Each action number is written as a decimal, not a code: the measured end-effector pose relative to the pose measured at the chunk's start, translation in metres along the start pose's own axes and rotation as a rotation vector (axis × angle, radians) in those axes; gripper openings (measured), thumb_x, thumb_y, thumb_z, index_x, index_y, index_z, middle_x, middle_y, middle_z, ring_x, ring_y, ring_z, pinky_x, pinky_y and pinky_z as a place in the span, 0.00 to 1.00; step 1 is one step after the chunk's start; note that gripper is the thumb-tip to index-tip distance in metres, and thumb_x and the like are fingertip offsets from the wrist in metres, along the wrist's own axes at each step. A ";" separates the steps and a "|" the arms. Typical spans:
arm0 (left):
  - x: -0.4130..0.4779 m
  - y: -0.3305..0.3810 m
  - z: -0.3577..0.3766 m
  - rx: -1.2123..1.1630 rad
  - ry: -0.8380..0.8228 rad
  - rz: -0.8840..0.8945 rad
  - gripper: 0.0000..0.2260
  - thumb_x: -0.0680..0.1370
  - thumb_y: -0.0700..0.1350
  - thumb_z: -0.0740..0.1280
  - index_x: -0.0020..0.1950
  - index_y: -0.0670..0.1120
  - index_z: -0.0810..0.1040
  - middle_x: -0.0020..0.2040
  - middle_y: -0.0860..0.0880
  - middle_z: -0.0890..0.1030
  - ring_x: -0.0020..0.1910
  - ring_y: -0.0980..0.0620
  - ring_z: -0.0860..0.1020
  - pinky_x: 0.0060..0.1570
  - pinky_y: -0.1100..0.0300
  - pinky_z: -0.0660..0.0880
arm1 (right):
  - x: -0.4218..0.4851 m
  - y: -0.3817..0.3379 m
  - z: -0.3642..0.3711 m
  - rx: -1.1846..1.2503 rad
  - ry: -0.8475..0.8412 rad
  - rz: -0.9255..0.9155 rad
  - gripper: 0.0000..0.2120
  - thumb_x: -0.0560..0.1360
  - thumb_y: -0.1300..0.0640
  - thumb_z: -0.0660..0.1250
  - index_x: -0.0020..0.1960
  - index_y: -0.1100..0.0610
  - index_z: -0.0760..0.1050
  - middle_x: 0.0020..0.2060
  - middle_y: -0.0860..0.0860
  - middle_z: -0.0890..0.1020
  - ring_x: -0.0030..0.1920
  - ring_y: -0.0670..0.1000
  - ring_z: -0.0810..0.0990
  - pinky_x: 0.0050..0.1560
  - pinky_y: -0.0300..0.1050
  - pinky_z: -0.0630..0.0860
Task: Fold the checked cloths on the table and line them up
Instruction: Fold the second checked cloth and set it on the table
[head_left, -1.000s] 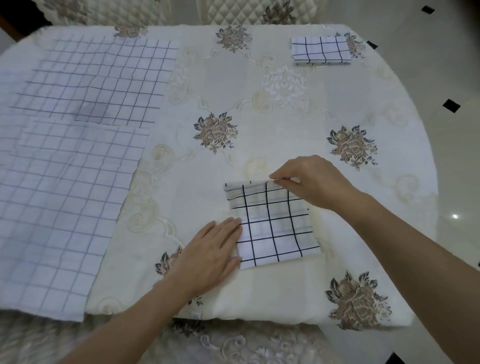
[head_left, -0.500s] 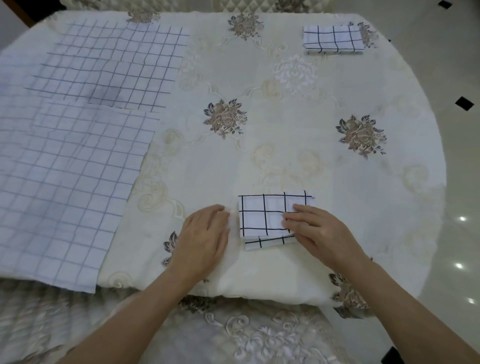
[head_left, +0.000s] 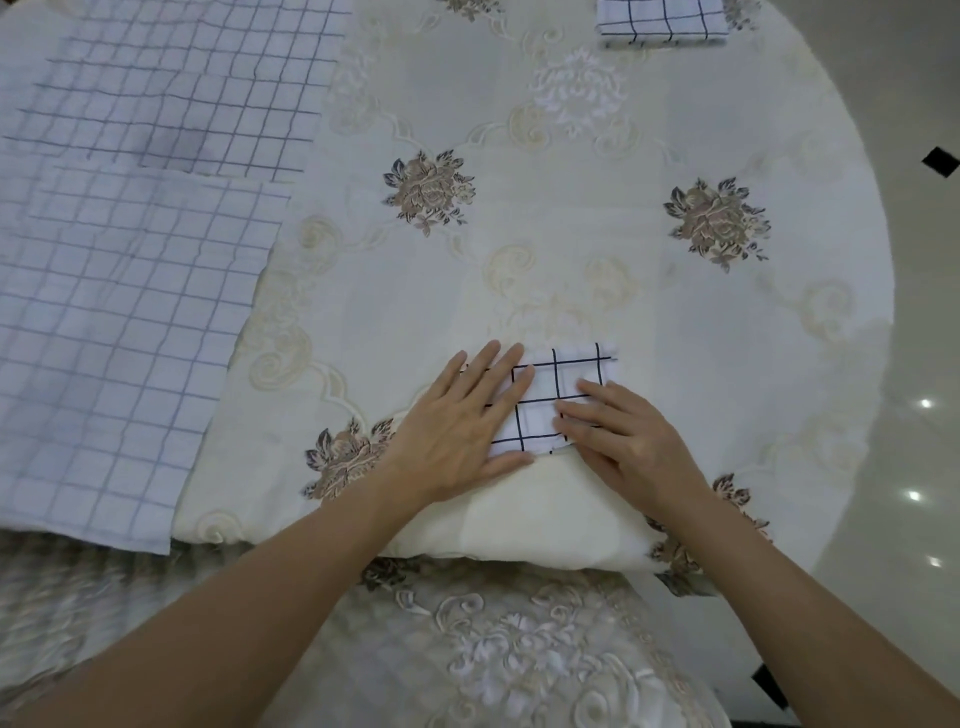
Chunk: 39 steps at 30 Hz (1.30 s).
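We lay our left hand (head_left: 460, 431) flat on the left half of the small folded cloth (head_left: 558, 379), fingers straight and spread. Our right hand (head_left: 623, 444) lies flat on its near right corner, fingers straight too, so neither hand grips anything. The two hands are apart, with a strip of checked fabric showing between them. The cloth sits near our edge of the table (head_left: 571, 249). We judge that the flat palms are there to press the layers down and set the crease, so the bundle does not spring open once we let go. A finished cloth (head_left: 660, 23) lies at the far edge, to the right and well apart. It is likely the start of the row, and the one under our hands belongs beside it. The unfolded cloths (head_left: 135, 322) lie spread at the left, overlapping, where we can reach them for the next turns.
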<state>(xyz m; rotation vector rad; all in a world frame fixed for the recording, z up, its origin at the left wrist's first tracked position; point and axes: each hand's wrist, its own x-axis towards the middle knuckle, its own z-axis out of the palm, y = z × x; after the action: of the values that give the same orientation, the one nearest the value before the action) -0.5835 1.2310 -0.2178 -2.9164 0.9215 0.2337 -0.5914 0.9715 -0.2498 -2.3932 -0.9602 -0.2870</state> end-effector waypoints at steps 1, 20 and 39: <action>0.000 0.000 0.002 0.005 -0.007 -0.004 0.39 0.80 0.71 0.47 0.82 0.45 0.48 0.82 0.45 0.46 0.80 0.45 0.44 0.77 0.44 0.51 | 0.000 0.000 0.000 -0.004 0.002 -0.003 0.10 0.81 0.59 0.66 0.58 0.59 0.83 0.60 0.53 0.83 0.67 0.58 0.76 0.62 0.60 0.75; 0.024 0.025 -0.004 -0.166 0.165 -0.176 0.28 0.84 0.55 0.47 0.79 0.40 0.60 0.80 0.43 0.57 0.80 0.47 0.53 0.77 0.46 0.52 | 0.004 -0.010 -0.007 -0.013 -0.002 0.055 0.10 0.77 0.56 0.68 0.56 0.54 0.84 0.60 0.48 0.82 0.64 0.56 0.77 0.60 0.55 0.75; 0.029 0.038 0.009 -0.227 0.085 -0.205 0.33 0.81 0.57 0.51 0.81 0.48 0.41 0.82 0.49 0.42 0.80 0.52 0.40 0.78 0.46 0.47 | 0.075 -0.050 0.035 -0.066 -0.229 0.579 0.34 0.82 0.37 0.44 0.81 0.55 0.47 0.81 0.48 0.49 0.79 0.44 0.41 0.79 0.49 0.43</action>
<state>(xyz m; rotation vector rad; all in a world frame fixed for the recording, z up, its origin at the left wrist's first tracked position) -0.5831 1.1844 -0.2326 -3.2242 0.6352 0.2149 -0.5721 1.0643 -0.2299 -2.6772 -0.3123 0.1770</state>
